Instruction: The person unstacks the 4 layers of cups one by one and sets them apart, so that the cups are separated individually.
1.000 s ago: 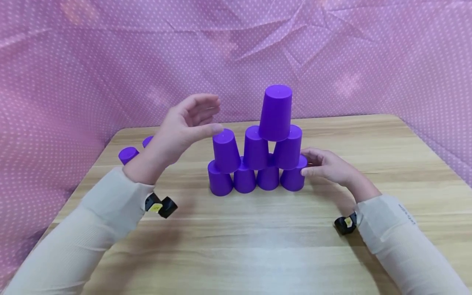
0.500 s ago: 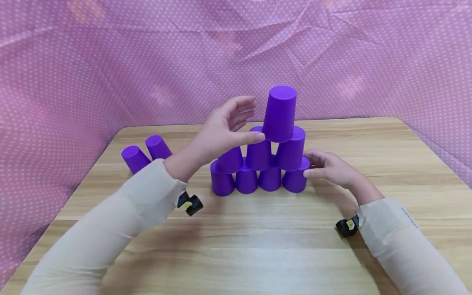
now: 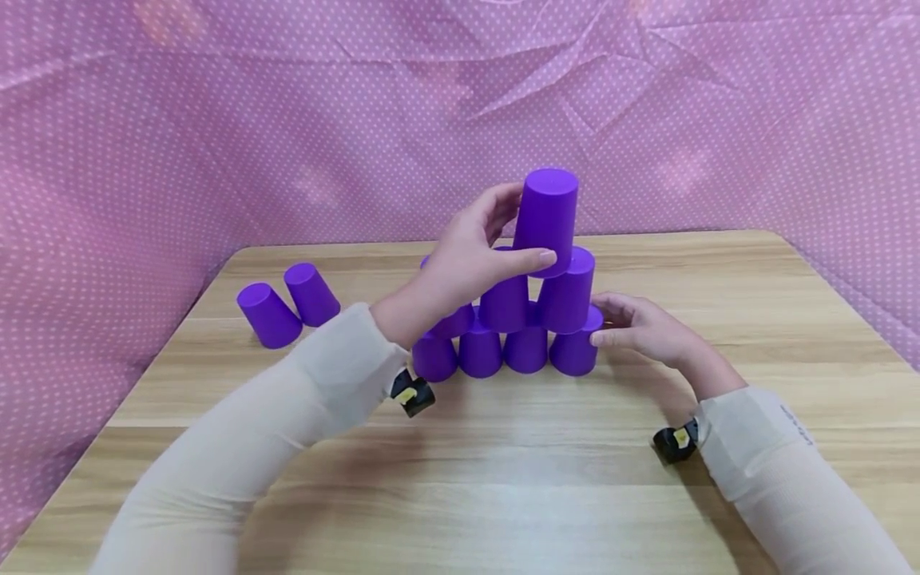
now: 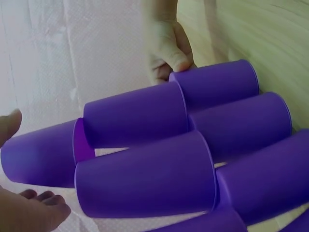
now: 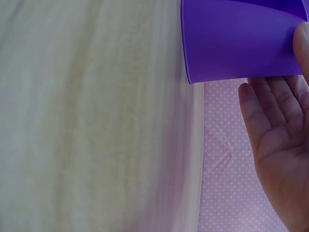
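Dark lettering (image 3: 796, 425) on the right sleeve (image 3: 805, 487) is too small to read. Ahead on the counter (image 3: 546, 479), four purple cups form a bottom row (image 3: 480, 353); the right hand (image 3: 647, 327), part-spread, flanks its end cup, grip unclear. Above, the middle row (image 3: 566, 295) bears the top cup (image 3: 546, 216), the left hand (image 3: 474, 251) loosely spread around it, contact unclear. Two spare cups (image 3: 312, 295) stand left of the left hand. All are mouth-down, long axes upright, contents hidden. Dotted cloth (image 3: 359, 144) hangs behind.
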Action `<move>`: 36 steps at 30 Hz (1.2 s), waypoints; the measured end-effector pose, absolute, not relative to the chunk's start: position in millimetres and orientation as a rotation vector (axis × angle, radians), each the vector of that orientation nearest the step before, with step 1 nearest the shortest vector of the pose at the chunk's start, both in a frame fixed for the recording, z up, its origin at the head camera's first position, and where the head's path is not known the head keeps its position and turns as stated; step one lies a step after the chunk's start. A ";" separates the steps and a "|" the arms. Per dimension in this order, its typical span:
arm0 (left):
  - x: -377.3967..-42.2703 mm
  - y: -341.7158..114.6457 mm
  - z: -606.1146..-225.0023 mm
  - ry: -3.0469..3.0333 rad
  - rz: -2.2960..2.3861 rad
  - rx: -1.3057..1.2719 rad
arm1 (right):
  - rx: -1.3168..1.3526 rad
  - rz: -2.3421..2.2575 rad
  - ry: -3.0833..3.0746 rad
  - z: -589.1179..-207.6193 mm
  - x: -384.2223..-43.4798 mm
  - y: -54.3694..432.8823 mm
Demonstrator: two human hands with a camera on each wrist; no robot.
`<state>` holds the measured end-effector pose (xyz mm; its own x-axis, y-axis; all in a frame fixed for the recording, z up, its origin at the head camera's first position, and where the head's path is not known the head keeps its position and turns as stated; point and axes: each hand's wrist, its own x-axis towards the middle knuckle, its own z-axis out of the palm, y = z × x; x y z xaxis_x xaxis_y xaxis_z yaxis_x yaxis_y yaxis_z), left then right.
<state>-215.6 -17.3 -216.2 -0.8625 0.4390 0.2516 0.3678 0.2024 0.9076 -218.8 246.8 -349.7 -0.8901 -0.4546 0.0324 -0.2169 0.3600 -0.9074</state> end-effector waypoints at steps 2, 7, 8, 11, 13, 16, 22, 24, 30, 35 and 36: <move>-216.0 -14.6 -217.1 2.422 1.773 0.761 | -0.619 -1.547 2.396 -349.1 -219.2 246.4; -218.3 -8.2 -219.8 2.475 1.772 0.705 | -0.656 -1.551 2.400 -348.4 -219.0 245.3; -218.9 -7.1 -220.2 2.478 1.776 0.706 | -0.657 -1.552 2.401 -348.3 -218.8 245.1; -220.7 -4.2 -221.5 2.466 1.803 0.712 | -0.658 -1.553 2.406 -347.8 -218.4 244.6; -221.4 -3.1 -222.3 2.462 1.810 0.707 | -0.646 -1.551 2.408 -347.8 -218.5 244.5; -222.6 -1.9 -223.0 2.470 1.806 0.690 | -0.626 -1.546 2.409 -347.8 -219.1 244.2; -223.8 -0.8 -223.4 2.470 1.812 0.678 | -0.597 -1.541 2.407 -348.0 -220.1 245.1; -223.7 -1.0 -224.0 2.475 1.814 0.690 | -0.592 -1.544 2.401 -348.0 -220.0 245.6; -223.9 -1.3 -225.1 2.481 1.819 0.719 | -0.594 -1.552 2.390 -349.0 -219.2 246.1; -223.7 -1.4 -225.1 2.470 1.818 0.710 | -0.615 -1.561 2.397 -349.5 -217.9 245.9; -223.6 -1.6 -225.1 2.465 1.824 0.709 | -0.621 -1.559 2.401 -349.7 -217.8 245.9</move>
